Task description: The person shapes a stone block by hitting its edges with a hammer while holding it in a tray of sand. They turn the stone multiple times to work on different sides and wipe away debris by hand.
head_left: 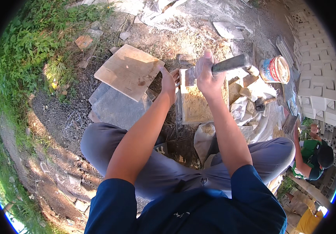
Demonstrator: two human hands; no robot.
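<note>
In front of me stands a shallow rectangular wooden box (pixel 205 121), filled with packed sandy, yellowish material (pixel 203 102). My right hand (pixel 207 78) is closed round a tool with a thick dark handle (pixel 232 63), its thumb pointing up and away from me. A flat greyish piece (pixel 190 77) lies on the fill beside that hand; I cannot tell whether it is the tool's blade. At the box's upper left side is my left hand (pixel 168 84), thumb spread from the fingers, which rest against the box edge. A square wooden board (pixel 128 72) lies left of it.
Under the board is a grey slab (pixel 115 105). To the right are a paint bucket (pixel 274 70), a dark-headed mallet (pixel 260 104) and crumpled pale sacking (pixel 259 89) with lumps. Stacked pale blocks (pixel 319 74) line the right side. Another person (pixel 312 158) sits at far right.
</note>
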